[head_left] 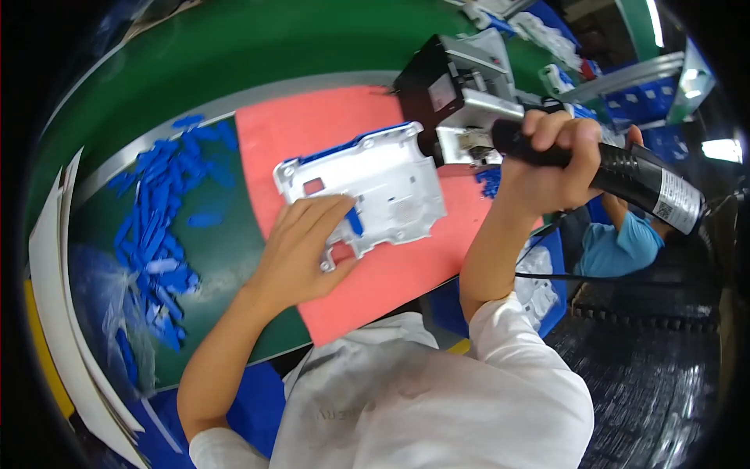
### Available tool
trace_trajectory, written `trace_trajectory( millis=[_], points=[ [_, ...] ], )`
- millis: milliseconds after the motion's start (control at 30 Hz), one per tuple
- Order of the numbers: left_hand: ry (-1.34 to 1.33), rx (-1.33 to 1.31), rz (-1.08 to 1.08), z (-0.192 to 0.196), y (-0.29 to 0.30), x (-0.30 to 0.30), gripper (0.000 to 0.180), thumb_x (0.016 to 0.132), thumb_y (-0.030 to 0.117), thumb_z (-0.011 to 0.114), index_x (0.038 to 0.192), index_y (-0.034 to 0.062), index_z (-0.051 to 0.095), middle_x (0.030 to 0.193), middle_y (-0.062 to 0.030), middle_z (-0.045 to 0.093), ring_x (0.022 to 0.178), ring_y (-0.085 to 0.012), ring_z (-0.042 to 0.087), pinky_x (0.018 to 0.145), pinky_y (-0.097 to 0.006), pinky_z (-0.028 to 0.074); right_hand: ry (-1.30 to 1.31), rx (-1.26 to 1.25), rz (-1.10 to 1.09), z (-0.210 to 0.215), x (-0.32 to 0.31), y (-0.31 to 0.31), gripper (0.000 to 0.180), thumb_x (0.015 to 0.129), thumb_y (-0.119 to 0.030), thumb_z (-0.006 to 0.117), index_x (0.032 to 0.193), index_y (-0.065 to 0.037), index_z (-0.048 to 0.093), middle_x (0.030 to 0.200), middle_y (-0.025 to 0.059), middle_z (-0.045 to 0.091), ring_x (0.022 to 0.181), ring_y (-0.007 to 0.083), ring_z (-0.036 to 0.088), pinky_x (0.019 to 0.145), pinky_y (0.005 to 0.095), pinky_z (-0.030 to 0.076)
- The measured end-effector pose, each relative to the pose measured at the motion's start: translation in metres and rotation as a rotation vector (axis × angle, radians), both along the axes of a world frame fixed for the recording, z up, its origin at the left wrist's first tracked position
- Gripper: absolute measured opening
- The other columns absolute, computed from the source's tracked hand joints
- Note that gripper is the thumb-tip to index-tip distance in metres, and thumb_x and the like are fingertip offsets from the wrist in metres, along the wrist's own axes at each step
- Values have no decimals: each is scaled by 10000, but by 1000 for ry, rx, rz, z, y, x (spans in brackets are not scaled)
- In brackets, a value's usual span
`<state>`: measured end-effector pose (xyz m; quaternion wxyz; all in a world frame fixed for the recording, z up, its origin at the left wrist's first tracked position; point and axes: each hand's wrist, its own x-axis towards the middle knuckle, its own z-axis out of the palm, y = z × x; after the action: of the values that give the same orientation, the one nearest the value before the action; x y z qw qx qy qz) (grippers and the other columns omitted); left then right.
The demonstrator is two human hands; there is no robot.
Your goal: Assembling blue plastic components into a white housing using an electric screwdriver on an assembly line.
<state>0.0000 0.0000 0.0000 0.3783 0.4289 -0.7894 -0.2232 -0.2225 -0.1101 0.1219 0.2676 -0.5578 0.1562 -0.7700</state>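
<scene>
Item 1: black power screwdriver [642, 181], raised at right, nearest the camera. My right grip [564, 156] is closed around its barrel; smooth, likely moderately heavy, best taken round the middle.

Item 2: white moulded plastic shell [394, 195], hollow side up, on the pink mat [391, 270] over the green desk [234, 270]. I judge it light and stiff, somewhat slippery, its thin rim and tabs the fragile parts. Best hold: the solid side wall, clear of the cut-outs.

Item 3: my left grip [303, 246], half spread over the shell's left near corner, fingers on its inner face, thumb by the near edge; whether it pinches, I cannot tell.

Item 4: small blue plastic strip [355, 222], in the shell just beside my left fingertips; probably light.

Item 5: blue plastic pieces [156, 205], heaped at left.
</scene>
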Motion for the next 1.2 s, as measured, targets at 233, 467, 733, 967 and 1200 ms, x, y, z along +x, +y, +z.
trace_trajectory(
  millis=[233, 467, 733, 967, 1200],
  points=[
    [-8, -29, 34, 2, -1, -6, 688, 603, 114, 792, 1244, 17, 564, 1251, -148, 580, 1102, -329, 539, 935, -418, 433, -58, -139, -419, 6, -64, -103, 566, 784, 101, 599, 1286, -39, 380, 605, 64, 520, 445, 180, 534, 496, 349, 505],
    [-3, -43, 18, 3, -5, -7, 689, 597, 106, 785, 1245, 20, 566, 1253, -139, 583, 1105, -323, 541, 936, -411, 429, -123, -114, -218, 14, -93, -46, 356, 819, 64, 539, 1157, 64, 424, 544, 77, 506, 441, 164, 510, 485, 334, 484],
    [-46, -57, 28, 3, -6, -9, 693, 606, 104, 777, 1259, 27, 557, 1268, -131, 578, 1118, -323, 539, 955, -417, 419, 121, 84, -129, -33, -61, -34, 529, 798, 108, 589, 1275, 53, 366, 614, 41, 545, 467, 126, 534, 487, 268, 452],
    [-34, -30, 32, 1, -3, -5, 684, 629, 134, 779, 1268, 38, 555, 1232, -156, 580, 1118, -328, 532, 938, -419, 417, 106, 150, 48, -23, -43, 6, 562, 816, 104, 588, 1314, 25, 339, 623, 42, 532, 464, 133, 513, 466, 298, 455],
    [-22, -21, 20, 0, -4, -5, 682, 642, 151, 771, 1277, 41, 547, 1233, -147, 578, 1126, -316, 523, 943, -410, 407, 157, -30, -174, -24, -44, -17, 549, 822, 91, 578, 1306, 68, 319, 619, 60, 559, 470, 131, 531, 505, 280, 469]
  ],
)
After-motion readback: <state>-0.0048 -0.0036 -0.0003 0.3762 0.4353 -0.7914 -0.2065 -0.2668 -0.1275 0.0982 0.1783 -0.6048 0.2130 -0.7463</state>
